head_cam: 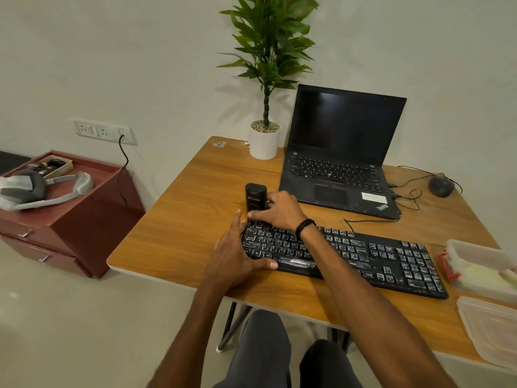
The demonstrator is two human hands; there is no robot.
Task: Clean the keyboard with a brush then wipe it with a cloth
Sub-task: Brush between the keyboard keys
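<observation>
A black keyboard with dusty, whitish keys lies across the wooden table. My left hand holds the keyboard's left end, thumb on the front edge and fingers straight along the side. My right hand reaches over the keyboard's top left corner and grips a black upright cylinder-shaped brush tool standing just behind the keyboard. No cloth is plainly visible; a pale folded thing lies in the open box at the right.
An open black laptop sits behind the keyboard, a black mouse and cables to its right. A potted plant stands at the back. A clear plastic box and its lid lie at the right edge. A red drawer cabinet stands left.
</observation>
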